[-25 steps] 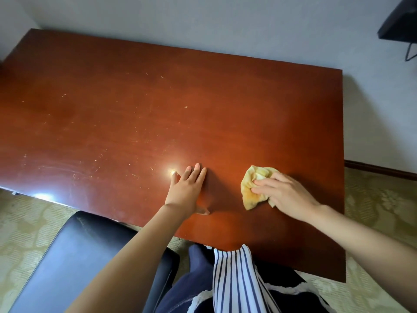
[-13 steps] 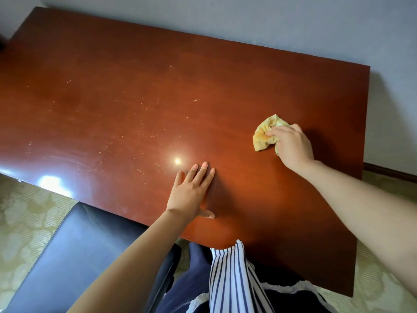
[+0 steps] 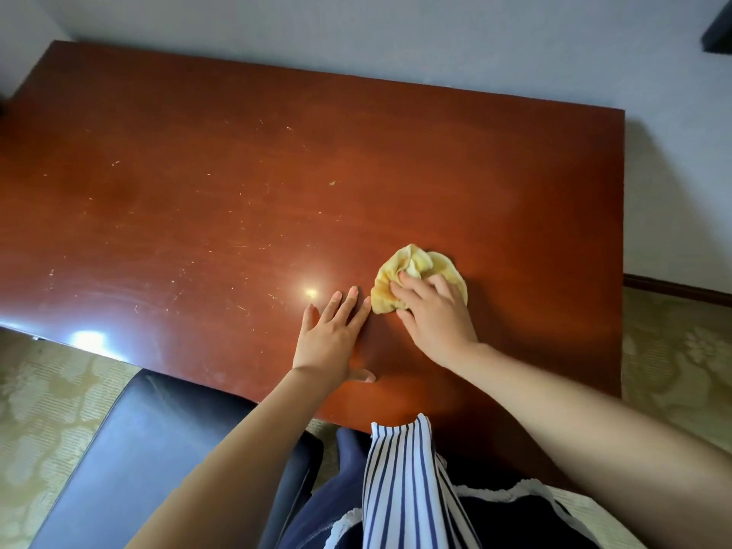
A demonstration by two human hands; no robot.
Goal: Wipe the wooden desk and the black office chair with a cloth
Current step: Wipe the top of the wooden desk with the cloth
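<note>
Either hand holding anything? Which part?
Right hand grips the yellow cloth by its bunched near side, pressing it on the wooden desk. Left hand lies flat on the desk, holding nothing.

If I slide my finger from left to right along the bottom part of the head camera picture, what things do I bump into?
black office chair → left hand → yellow cloth → right hand, pressing on that cloth → patterned floor
</note>
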